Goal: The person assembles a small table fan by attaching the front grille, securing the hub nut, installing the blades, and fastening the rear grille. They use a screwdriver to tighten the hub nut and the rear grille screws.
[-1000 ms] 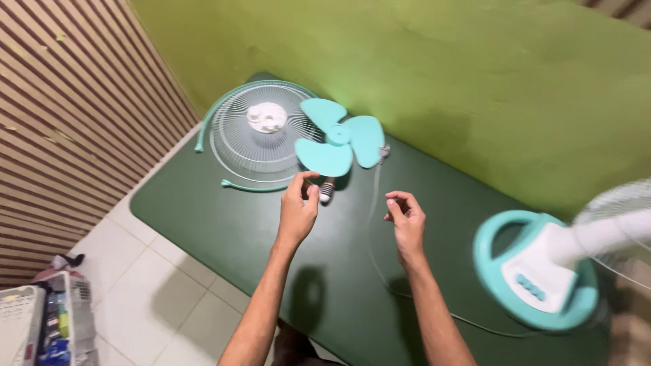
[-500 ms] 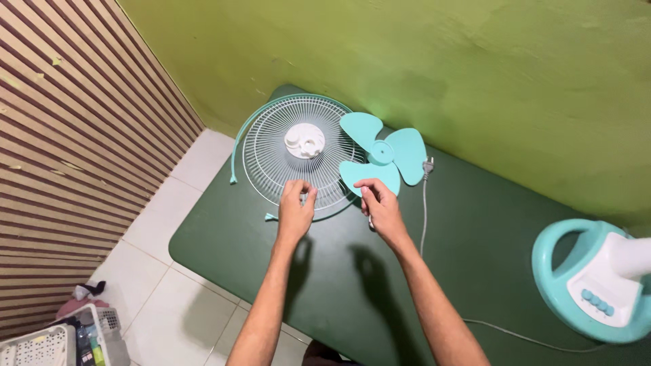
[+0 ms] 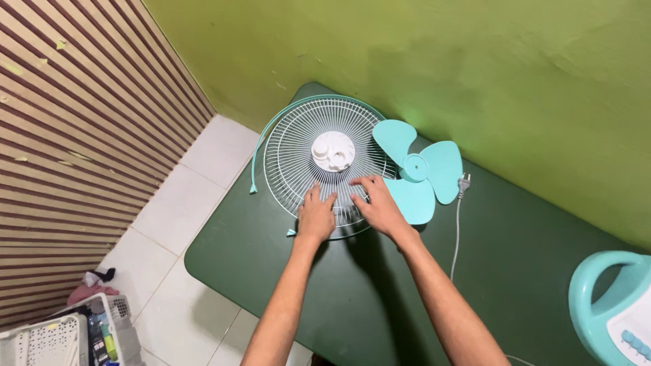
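Both hands are lying on the round white wire fan grille (image 3: 298, 152), which is resting flat on the dark green table (image 3: 515, 271) near its far left corner, close to the green wall (image 3: 475, 61). The left hand (image 3: 316, 215) is lying palm down on the near edge of the grille, fingers stretched out flat & a bit apart, not closed on anything. The right hand (image 3: 377, 203) is also lying palm down w/ fingers spread wide, on the near right part of the grille, just beside the blade; it is gripping nothing. Whether the palms are pressing or only touching the wires, I cannot tell.

The grille is having a white plastic hub (image 3: 333, 150) in its centre. A thin turquoise plastic rim band (image 3: 256, 159) is curving loose around the left side of the grille, w/ one end hanging over the table edge.

The turquoise three-blade plastic fan propeller (image 3: 422, 171) is lying on the table at the right of the grille, its left blades overlapping the grille edge. A white power cord w/ plug (image 3: 458, 196) is running down the table behind the propeller. At the bottom right corner the turquoise & white fan base (image 3: 597, 305) is showing partly. A white plastic basket (image 3: 41, 342) is standing on the white tiled floor (image 3: 183, 224) at the bottom left, beside the striped wall (image 3: 74, 135).
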